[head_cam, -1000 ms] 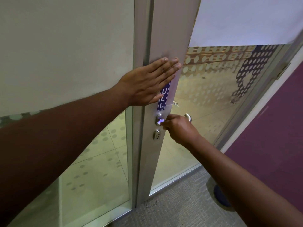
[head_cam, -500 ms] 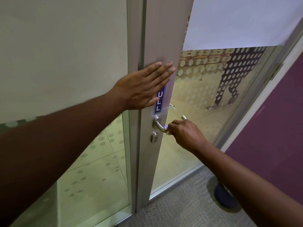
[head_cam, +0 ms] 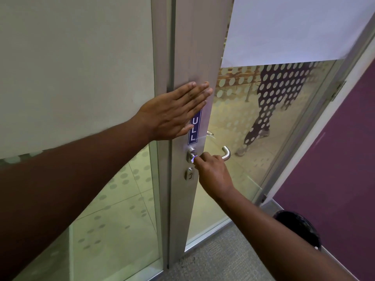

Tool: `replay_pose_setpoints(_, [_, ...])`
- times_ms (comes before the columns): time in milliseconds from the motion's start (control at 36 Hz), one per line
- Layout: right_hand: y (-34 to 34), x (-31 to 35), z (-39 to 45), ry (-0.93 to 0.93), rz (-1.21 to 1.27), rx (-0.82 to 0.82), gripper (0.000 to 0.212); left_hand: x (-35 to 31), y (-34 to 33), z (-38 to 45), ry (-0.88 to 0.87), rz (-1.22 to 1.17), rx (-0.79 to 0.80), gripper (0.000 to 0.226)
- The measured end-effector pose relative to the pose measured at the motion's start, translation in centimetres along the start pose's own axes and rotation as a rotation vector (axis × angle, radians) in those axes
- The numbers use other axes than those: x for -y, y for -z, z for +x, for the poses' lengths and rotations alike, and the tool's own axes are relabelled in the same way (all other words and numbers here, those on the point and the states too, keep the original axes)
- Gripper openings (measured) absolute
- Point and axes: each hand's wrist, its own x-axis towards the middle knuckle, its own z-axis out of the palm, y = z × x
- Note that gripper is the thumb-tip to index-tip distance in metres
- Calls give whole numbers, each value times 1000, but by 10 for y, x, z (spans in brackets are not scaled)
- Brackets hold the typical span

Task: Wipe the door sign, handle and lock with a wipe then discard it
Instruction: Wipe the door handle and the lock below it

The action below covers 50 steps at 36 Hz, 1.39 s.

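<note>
The left hand (head_cam: 172, 114) is laid flat, fingers spread, on the grey door stile (head_cam: 194, 57) over the blue vertical sign (head_cam: 195, 128), apparently bracing the door. A small bluish wipe (head_cam: 195, 158) is pinched in the right hand (head_cam: 213, 171), its grip clamped on it, and pressed to the near end of the curved metal lever handle (head_cam: 226, 153). The keyhole lock (head_cam: 189, 175) below is judged not yet wiped.

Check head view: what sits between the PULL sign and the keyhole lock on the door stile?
The handle's round base, where the right hand presses a small bluish wipe. Sign above, lock below.
</note>
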Motion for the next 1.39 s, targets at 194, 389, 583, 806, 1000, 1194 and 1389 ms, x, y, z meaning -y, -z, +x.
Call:
replay_pose_setpoints(194, [-2,-5,-3,77,-114,30,42,1,-3,1,-6,5,-17,77])
replay_pose_setpoints(389, [3,-49,-16,101,31,-72,20,1,-4,1,4,10,-7,78])
replay_pose_setpoints(583, [-13,-50,-36,-990,1223,-509,8,1,-2,1,-2,13,7,77])
replay_pose_setpoints(806, [-29,-31,-25,-1357,1855,-498,14,0,1,1,3,-1,44,76])
replay_pose_setpoints(1000, [-26,-16,-16,-1383,2113,-388,12,0,1,1,7,5,28,76])
replay_pose_setpoints(1194, [-39,-1,-23,-1312,2189,-272,15,-2,4,5,3,2,22,76])
replay_pose_setpoints(1389, [-44,11,-18,-1239,2360,-274,24,0,2,3,-8,15,30,76])
